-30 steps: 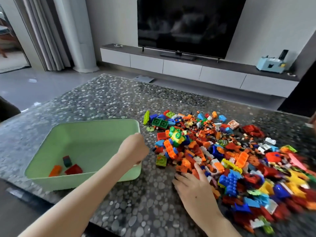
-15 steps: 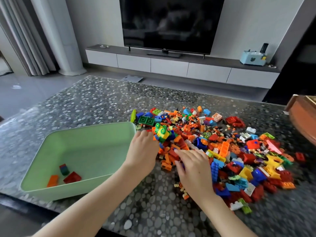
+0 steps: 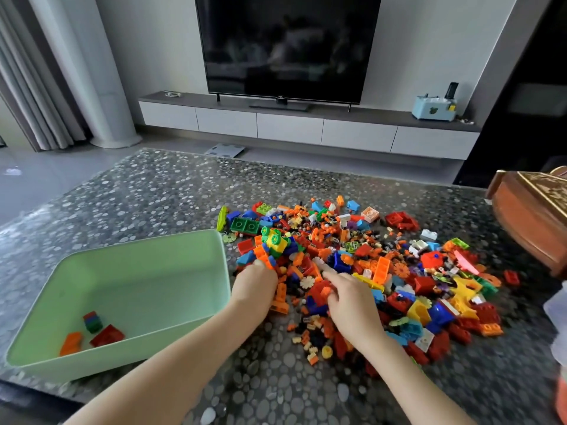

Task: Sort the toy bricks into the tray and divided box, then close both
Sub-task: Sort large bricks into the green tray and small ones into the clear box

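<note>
- Living room: a dark television (image 3: pixel 288 47) stands on a low cabinet (image 3: pixel 288 127) at the far wall, and a pebble-patterned table (image 3: pixel 153 204) fills the near view.
- Pale green tray (image 3: pixel 226 271) sits open at the near left, just beside the pile. You can see no lid.
- Heaped toy bricks (image 3: pixel 383 271) spread right of the tray: glossy plastic in red, orange, blue, yellow and green. Expect them to be light, rigid and a little slippery. Pinch large ones across flat sides and scoop the tiny ones.
- Your left hand (image 3: pixel 254 289) rests on the pile's near left edge, its fingers curled down among orange pieces. Whether it grips any cannot be told.
- Your right hand (image 3: pixel 352 302) lies just right of it, forefinger straight, the other fingers bent among pieces. Its grip is unclear.
- A few sorted bricks (image 3: pixel 107 335) lie in the tray's near left corner.
</note>
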Demonstrator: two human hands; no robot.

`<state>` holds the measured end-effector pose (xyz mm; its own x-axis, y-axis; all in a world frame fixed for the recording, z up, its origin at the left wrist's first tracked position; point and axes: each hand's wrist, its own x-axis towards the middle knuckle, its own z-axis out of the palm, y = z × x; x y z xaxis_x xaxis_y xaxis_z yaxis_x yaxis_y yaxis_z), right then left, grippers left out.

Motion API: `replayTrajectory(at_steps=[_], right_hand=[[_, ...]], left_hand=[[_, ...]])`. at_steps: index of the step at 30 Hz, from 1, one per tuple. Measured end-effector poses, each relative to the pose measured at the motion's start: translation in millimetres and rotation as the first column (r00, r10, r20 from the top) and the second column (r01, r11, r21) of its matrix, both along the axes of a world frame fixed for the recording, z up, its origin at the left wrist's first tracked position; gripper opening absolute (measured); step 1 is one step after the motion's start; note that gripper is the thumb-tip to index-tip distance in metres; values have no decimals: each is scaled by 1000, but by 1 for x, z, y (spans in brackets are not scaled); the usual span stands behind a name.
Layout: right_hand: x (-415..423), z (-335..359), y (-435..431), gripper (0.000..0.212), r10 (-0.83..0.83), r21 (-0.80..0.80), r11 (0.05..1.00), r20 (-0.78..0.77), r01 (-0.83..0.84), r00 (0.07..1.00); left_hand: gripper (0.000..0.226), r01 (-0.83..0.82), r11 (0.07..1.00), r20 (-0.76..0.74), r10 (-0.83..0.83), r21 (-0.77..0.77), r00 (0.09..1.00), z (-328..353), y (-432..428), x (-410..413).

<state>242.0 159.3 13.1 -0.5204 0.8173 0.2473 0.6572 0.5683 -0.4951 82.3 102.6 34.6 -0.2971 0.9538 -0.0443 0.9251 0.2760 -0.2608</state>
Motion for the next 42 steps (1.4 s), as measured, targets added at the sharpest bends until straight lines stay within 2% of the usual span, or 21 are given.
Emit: replayTrajectory(at_steps=[3,7,8,10,11,12,13,14,15,16,17,18,20,22,26,30,34,39,42], right_hand=[[13,6,1,47,-49,-149,988,-102,33,994],[28,14,10,33,-159,-268,958,-203,101,966],[32,18,13,29,-201,-275,952,-222,137,954],[38,23,17,22,-277,-274,939,-239,209,931],[42,24,19,19,-309,-259,934,-234,247,922],[44,24,20,17,-336,-239,929,-219,284,916],[46,23,20,17,-362,-224,922,-201,317,910],[48,22,20,20,-382,-217,915,-191,341,904],[50,21,20,23,-397,-226,908,-189,354,898],[51,19,21,28,-412,-247,899,-197,362,890],[52,19,22,32,-438,-298,880,-211,369,874],[52,20,23,35,-476,-376,848,-230,373,849],[53,20,25,37,-542,-509,779,-254,365,801],[53,21,26,32,-534,-494,786,-238,372,812],[56,21,23,21,-438,-297,877,-171,377,883],[59,20,20,34,-271,-177,949,-24,263,962],[51,19,16,50,-119,-105,987,27,121,993],[32,5,29,53,-169,-15,984,194,175,966],[27,1,38,46,-250,85,968,254,236,934]], left_hand=[[36,39,999,3,-39,15,999,-3,0,3],[36,103,993,22,-104,49,994,0,0,8],[31,77,993,98,-85,88,992,4,2,9],[17,-57,976,371,-26,209,928,15,4,12],[15,-145,956,533,-13,254,846,21,7,13],[17,-252,930,693,-5,269,720,26,9,15],[18,-366,899,842,-6,241,539,28,11,17],[17,-474,864,951,-17,169,308,31,12,20],[17,-550,833,998,-31,58,59,33,12,23],[18,-580,812,982,-55,-60,-178,34,12,25],[20,-576,802,931,-77,-155,-358,35,11,28],[21,-554,803,877,-86,-221,-473,36,10,29],[20,-500,818,809,-75,-284,-583,37,7,32],[20,-472,832,794,-64,-292,-605,37,3,35],[16,-479,830,813,-56,-285,-580,36,-2,38],[22,-502,805,806,-51,-316,-589,33,-2,41],[14,-514,776,779,-47,-366,-625,31,-5,41],[10,-522,766,773,-53,-374,-632,25,-8,38],[21,-540,768,821,-31,-345,-569,24,-9,34]])
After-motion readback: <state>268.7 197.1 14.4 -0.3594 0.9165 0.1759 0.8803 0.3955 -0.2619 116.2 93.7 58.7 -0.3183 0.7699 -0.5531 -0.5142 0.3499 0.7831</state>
